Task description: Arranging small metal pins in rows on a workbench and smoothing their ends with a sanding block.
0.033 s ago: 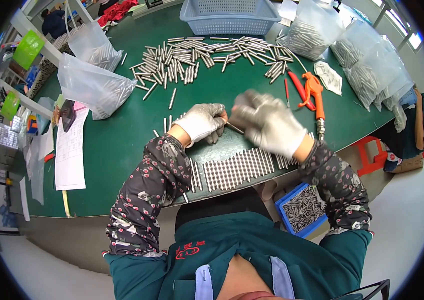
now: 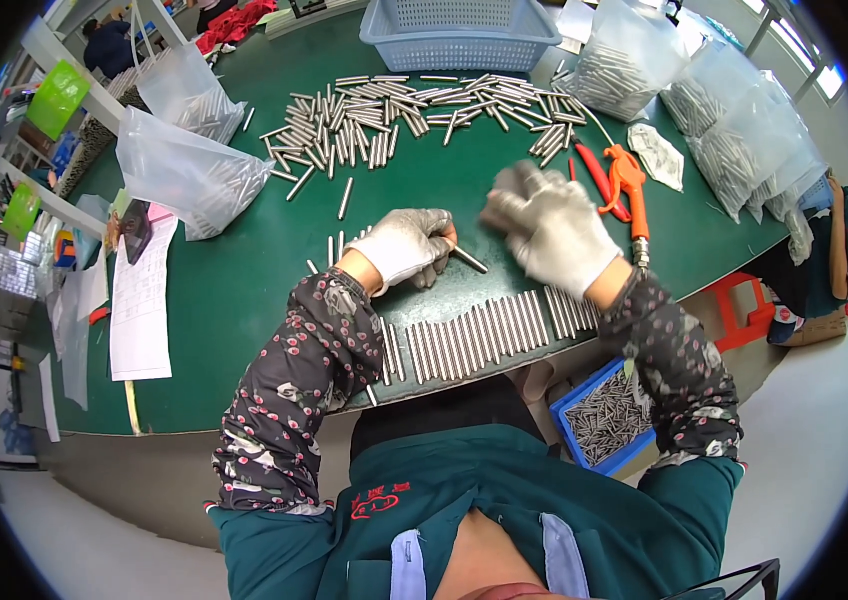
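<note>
- Head view: the left hand (image 2: 406, 245), in a pale work glove, is curled on the green table (image 2: 234, 290), fingers closed around one end of a slim metal rod (image 2: 468, 260). The free end of the rod juts to the right, low over the table surface and angled a little toward the person.
- The right hand (image 2: 556, 230), also gloved, is raised just right of that rod end. It is motion-blurred; fingers appear loosely bent, and whether it holds anything cannot be determined.
- Directly below both hands, along the near table edge, lies a row of finished rods (image 2: 479, 335), side by side and touching, each pointing away from the person. The tidy side-by-side lay suggests a count or check line, kept within easy reach.
- A few single rods (image 2: 336, 245) lie just left of the left wrist, apart from the row.
- Further out, at the far side of the table, a loose heap of rods (image 2: 414, 110) lies unsorted; it appears to be the supply stock.
- Right of the heap, an orange air gun (image 2: 626, 185) and a red-handled tool (image 2: 594, 170) lie flat, near the right hand.
- Clear plastic bags of rods (image 2: 189, 170) sit at left, and more bags at the far right (image 2: 734, 120). A blue mesh basket (image 2: 459, 35) stands at the far edge.
- Below the table edge, by the right elbow, a blue tray (image 2: 606, 420) holds a mass of thin metal pieces.
- White paper sheets (image 2: 139, 300) hang over the left table edge.
</note>
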A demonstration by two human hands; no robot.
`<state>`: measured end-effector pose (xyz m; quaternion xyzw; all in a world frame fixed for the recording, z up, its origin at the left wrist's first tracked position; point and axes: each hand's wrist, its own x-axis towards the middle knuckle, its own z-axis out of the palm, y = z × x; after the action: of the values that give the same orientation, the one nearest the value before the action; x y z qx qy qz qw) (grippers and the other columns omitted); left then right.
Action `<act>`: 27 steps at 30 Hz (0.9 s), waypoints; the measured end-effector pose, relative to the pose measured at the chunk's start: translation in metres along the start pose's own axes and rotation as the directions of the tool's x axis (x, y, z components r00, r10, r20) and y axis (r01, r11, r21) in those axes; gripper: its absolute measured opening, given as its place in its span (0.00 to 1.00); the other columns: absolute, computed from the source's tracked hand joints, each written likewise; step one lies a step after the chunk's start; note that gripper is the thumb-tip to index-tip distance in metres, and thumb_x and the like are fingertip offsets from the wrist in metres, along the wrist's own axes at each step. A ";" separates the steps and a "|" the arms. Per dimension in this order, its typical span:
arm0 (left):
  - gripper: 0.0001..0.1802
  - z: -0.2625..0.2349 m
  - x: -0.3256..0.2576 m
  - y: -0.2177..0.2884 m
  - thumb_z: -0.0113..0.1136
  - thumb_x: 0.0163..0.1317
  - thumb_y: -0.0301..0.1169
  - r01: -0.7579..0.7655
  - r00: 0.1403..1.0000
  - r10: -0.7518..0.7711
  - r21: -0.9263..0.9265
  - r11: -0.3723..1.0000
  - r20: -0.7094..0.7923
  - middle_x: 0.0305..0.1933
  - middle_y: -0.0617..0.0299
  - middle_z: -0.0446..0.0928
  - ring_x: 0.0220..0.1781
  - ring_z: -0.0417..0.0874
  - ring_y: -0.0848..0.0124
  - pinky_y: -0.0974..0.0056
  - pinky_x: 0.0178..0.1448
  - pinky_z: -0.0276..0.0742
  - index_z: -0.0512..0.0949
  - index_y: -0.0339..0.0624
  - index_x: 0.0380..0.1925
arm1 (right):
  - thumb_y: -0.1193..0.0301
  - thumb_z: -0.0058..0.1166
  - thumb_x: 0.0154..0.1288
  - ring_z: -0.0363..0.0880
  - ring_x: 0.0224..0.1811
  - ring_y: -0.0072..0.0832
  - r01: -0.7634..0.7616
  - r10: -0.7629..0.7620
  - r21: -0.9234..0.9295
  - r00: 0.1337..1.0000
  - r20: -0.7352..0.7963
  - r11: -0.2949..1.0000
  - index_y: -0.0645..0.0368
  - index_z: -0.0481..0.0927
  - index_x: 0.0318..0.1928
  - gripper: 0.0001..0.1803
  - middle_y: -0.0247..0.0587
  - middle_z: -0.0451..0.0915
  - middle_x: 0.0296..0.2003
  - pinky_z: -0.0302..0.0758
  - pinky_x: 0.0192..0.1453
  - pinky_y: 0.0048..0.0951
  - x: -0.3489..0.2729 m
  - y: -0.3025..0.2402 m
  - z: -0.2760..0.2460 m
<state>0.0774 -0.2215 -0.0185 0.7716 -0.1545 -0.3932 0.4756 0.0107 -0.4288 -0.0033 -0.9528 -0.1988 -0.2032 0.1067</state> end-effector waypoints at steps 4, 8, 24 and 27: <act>0.03 0.004 -0.003 0.008 0.49 0.66 0.25 0.010 0.999 -0.009 0.031 0.999 -0.050 0.22 0.66 0.73 0.17 0.74 0.78 0.73 0.20 0.70 0.73 0.40 0.35 | 0.66 0.53 0.57 0.76 0.41 0.47 0.177 -0.182 0.290 0.983 -0.009 0.941 0.52 0.81 0.42 0.12 0.53 0.75 0.41 0.74 0.44 0.46 -0.008 -0.024 -0.015; 0.04 -0.003 0.001 0.005 0.49 0.66 0.26 0.018 1.000 -0.018 0.078 0.997 0.004 0.22 0.66 0.73 0.17 0.73 0.79 0.73 0.19 0.70 0.73 0.39 0.36 | 0.67 0.57 0.49 0.74 0.51 0.55 -0.157 0.137 0.066 0.961 0.240 0.985 0.54 0.80 0.52 0.25 0.66 0.71 0.55 0.70 0.60 0.45 0.004 -0.003 -0.015; 0.15 -0.004 0.011 0.010 0.51 0.68 0.35 0.028 0.999 -0.038 0.244 0.970 0.036 0.20 0.66 0.73 0.15 0.70 0.79 0.72 0.19 0.66 0.75 0.35 0.47 | 0.68 0.53 0.52 0.77 0.42 0.48 0.060 -0.076 0.255 0.996 0.052 0.965 0.51 0.82 0.46 0.18 0.57 0.75 0.42 0.74 0.48 0.47 -0.011 -0.007 -0.016; 0.22 -0.005 0.009 0.010 0.52 0.67 0.37 0.060 0.997 -0.070 0.273 0.960 0.026 0.23 0.65 0.75 0.18 0.71 0.77 0.70 0.21 0.68 0.72 0.35 0.57 | 0.67 0.53 0.53 0.77 0.42 0.49 0.085 -0.106 0.296 0.993 0.055 0.951 0.50 0.82 0.45 0.17 0.54 0.76 0.39 0.74 0.48 0.46 -0.012 -0.013 -0.009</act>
<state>0.0877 -0.2288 -0.0130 0.8270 -0.1899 -0.3973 0.3494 -0.0080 -0.4237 0.0008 -0.9222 -0.2762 -0.1427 0.2298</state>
